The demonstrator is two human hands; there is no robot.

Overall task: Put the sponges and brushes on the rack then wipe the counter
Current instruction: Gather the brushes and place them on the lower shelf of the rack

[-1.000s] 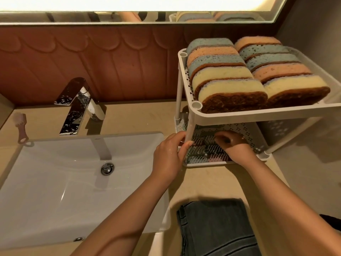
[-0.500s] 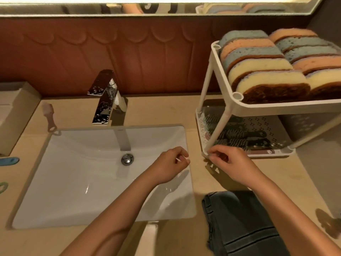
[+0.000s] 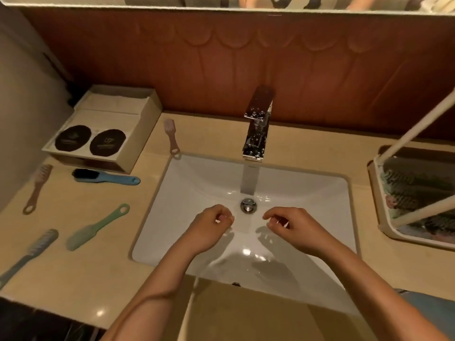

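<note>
1. room for moving: left hand [image 3: 209,230] and right hand [image 3: 293,230] hover side by side, apart, over the white rectangular basin [image 3: 197,188], just in front of its round chrome drain [image 3: 248,205]. the square chrome tap [image 3: 257,126] stands at the basin's back edge. the beige stone bench [image 3: 73,279] is a narrow strip in front of the basin and wider to its left.
2. grip: each hand's grip is loosely curled, fingertips near the thumb, holding nothing.
3. brushes, all flat on the bench left of the basin:
   - pink brush with pale bristles [image 3: 171,137], at the basin's back left corner, long axis front to back, bristles toward the wall.
   - blue brush with black bristles [image 3: 105,178], lying left to right, bristles left.
   - brown-pink brush [image 3: 37,188], near the left edge, bristles toward the wall.
   - green brush [image 3: 97,227], diagonal, loop end back-right.
   - grey-blue brush [image 3: 29,254], on the same diagonal, handle running off the left edge.
4. containers: the open beige box [image 3: 138,141] at back left holds two dark round discs [image 3: 107,142] in front and something white behind. the lower tray of the white rack [image 3: 384,225], at the right edge, holds blurred dark and pastel things.
</note>
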